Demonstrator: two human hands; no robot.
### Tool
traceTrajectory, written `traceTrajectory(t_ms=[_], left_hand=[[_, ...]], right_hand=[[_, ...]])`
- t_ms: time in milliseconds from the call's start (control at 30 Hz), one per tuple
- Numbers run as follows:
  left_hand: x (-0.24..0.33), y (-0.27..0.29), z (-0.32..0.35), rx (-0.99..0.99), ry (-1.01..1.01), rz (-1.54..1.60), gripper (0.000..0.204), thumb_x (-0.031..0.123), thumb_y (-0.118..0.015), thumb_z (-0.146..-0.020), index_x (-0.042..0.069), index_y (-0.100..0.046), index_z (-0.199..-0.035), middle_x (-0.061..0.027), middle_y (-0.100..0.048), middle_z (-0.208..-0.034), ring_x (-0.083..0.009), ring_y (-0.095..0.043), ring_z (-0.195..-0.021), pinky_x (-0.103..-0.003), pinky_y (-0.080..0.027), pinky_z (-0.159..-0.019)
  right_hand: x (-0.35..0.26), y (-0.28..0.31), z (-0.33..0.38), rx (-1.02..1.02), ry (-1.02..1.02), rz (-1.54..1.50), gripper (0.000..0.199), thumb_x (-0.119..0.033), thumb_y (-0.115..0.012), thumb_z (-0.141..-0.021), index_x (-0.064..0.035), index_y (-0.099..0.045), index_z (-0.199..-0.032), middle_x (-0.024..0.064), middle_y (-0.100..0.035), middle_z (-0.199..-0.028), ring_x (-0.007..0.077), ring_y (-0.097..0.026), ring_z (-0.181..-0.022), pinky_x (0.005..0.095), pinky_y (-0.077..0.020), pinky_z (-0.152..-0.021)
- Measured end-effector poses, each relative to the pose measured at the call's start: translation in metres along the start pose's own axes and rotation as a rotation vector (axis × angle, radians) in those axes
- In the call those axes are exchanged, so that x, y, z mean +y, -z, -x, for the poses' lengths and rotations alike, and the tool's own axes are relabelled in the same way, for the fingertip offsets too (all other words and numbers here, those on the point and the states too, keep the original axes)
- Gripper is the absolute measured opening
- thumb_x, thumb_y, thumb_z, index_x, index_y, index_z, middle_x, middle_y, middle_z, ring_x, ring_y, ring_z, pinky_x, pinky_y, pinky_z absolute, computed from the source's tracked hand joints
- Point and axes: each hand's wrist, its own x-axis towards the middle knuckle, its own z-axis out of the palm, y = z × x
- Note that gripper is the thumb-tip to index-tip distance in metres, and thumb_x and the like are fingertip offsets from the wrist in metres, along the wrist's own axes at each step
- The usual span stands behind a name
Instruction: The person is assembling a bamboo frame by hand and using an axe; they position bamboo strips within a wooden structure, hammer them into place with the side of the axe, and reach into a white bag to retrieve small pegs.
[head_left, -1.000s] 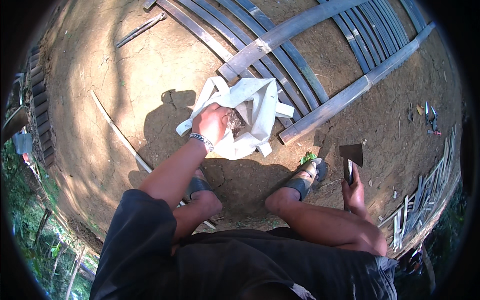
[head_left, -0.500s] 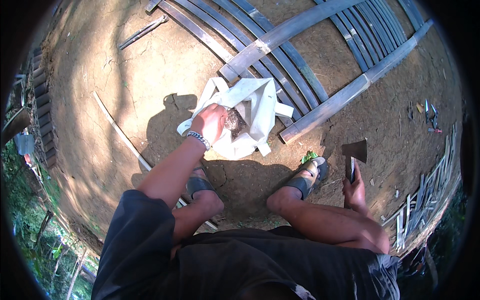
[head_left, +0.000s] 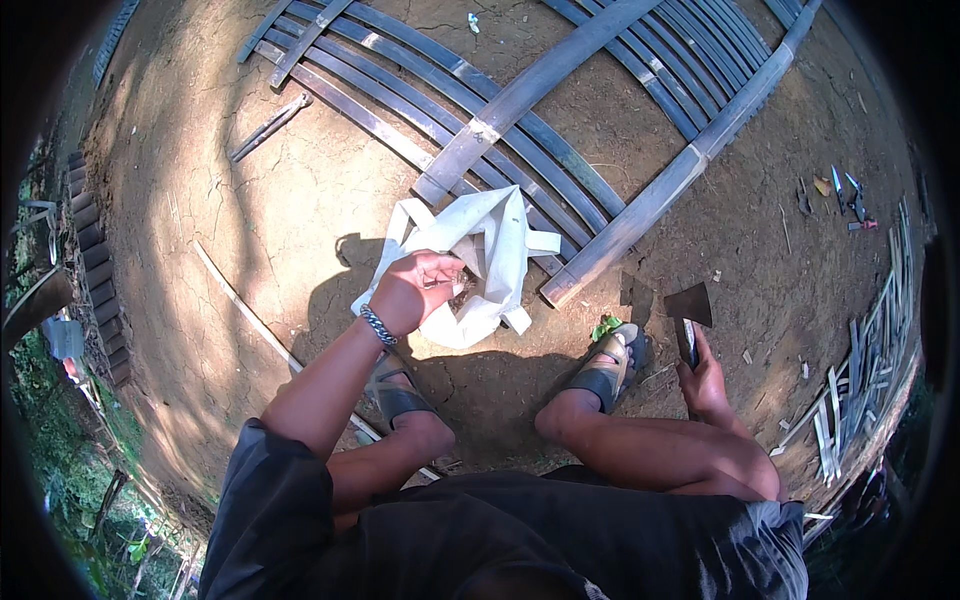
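Observation:
My left hand (head_left: 412, 290) is over the mouth of a white cloth-like bag (head_left: 478, 325), palm turned partly up and fingers curled. Small thin dark pieces that look like nails show at its fingers; their exact kind is too small to tell. The bag stands open on the ground between my feet and a bamboo frame, with a brown speckled mass inside, now mostly hidden by the hand. Beside my right leg, my right hand (head_left: 706, 385) grips a hatchet (head_left: 688, 306) by its handle, its dark metal head upward.
Dark bamboo slats (head_left: 400, 110) joined by crosspieces lie ahead. A long thin strip (head_left: 245, 303) lies left, and a pincer-like tool (head_left: 270, 128) farther off. Cutting tools (head_left: 850, 197) and a pile of split strips (head_left: 865, 375) are at right. A green leaf (head_left: 605, 326) touches my right sandal.
My left hand has drawn back out of the bag toward me and turned its palm up, showing small pieces at the fingers. The hatchet stays in my right hand. The view has shifted slightly.

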Motion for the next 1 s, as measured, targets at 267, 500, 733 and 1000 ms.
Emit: traceTrajectory(t_ms=[267,500,733,1000], left_hand=[[0.046,-0.003,-0.131,0.32,-0.395,0.012,0.022,0.017,-0.078,-0.09,0.005,-0.079,-0.109,-0.0075,-0.076,-0.104,-0.0179,-0.071,-0.095,-0.03,-0.054,-0.087],[0.064,-0.029,-0.23,0.645,-0.361,-0.161,0.019,0.018,-0.08,-0.089,0.004,-0.08,-0.103,-0.008,-0.078,-0.098,-0.0167,-0.072,-0.087,-0.03,-0.055,-0.082],[0.047,-0.038,-0.254,0.699,-0.499,-0.365,0.011,0.016,-0.079,-0.087,0.006,-0.079,-0.092,-0.0099,-0.075,-0.094,-0.0274,-0.069,-0.095,-0.037,-0.053,-0.087],[0.044,-0.036,-0.255,0.683,-0.506,-0.456,0.009,0.012,-0.079,-0.085,0.006,-0.079,-0.091,-0.0096,-0.073,-0.097,-0.028,-0.068,-0.095,-0.038,-0.052,-0.087]], right_hand=[[0.008,0.009,0.017,-0.026,-0.183,-0.186,0.071,-0.002,-0.06,-0.093,-0.0019,-0.032,-0.159,0.0241,-0.057,-0.145,0.0294,-0.053,-0.14,0.037,-0.0408,-0.113],[0.024,0.01,0.035,0.004,-0.166,-0.214,0.072,-0.003,-0.063,-0.094,-0.003,-0.032,-0.16,0.0212,-0.057,-0.146,0.0257,-0.058,-0.133,0.0368,-0.0438,-0.11],[0.012,0.014,0.042,-0.072,-0.402,-0.12,0.071,-0.006,-0.064,-0.095,-0.0036,-0.033,-0.158,0.0253,-0.06,-0.141,0.0336,-0.059,-0.133,0.0383,-0.0466,-0.108],[-0.007,0.021,0.011,-0.041,-0.095,-0.228,0.067,-0.005,-0.065,-0.094,0.0005,-0.037,-0.154,0.0265,-0.063,-0.134,0.0337,-0.061,-0.131,0.0371,-0.0466,-0.107]])
